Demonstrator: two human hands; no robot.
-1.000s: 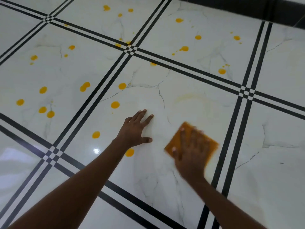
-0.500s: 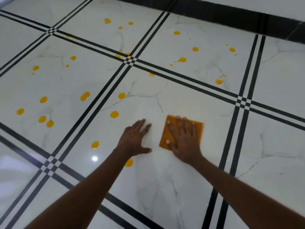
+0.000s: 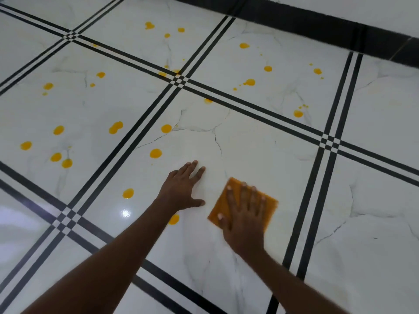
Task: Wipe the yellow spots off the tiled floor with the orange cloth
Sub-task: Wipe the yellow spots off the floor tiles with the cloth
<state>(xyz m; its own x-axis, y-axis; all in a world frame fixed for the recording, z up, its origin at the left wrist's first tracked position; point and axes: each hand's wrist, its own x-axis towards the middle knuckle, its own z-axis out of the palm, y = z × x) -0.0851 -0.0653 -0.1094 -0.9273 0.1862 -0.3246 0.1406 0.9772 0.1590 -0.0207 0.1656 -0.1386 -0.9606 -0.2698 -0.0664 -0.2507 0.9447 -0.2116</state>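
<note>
My right hand (image 3: 243,217) presses flat on the square orange cloth (image 3: 269,203), fingers spread, on a white marble tile (image 3: 260,155). My left hand (image 3: 183,189) lies flat on the same tile just left of the cloth, fingers apart, holding nothing. Yellow spots remain on this tile left of my left hand: one spot (image 3: 155,153) above it, one spot (image 3: 128,193) to its left, and one spot (image 3: 174,219) half hidden by my left wrist. Several more yellow spots dot the left tile (image 3: 115,128) and the far tiles (image 3: 249,82).
Double black grout lines (image 3: 314,184) divide the white tiles. A black skirting band (image 3: 317,26) runs along the far wall at top right. A bright light reflection (image 3: 125,213) shines on the tile near my left forearm.
My right hand has slid the cloth back toward me and to the right after a forward stroke beside my left hand. My left hand has stayed planted.
</note>
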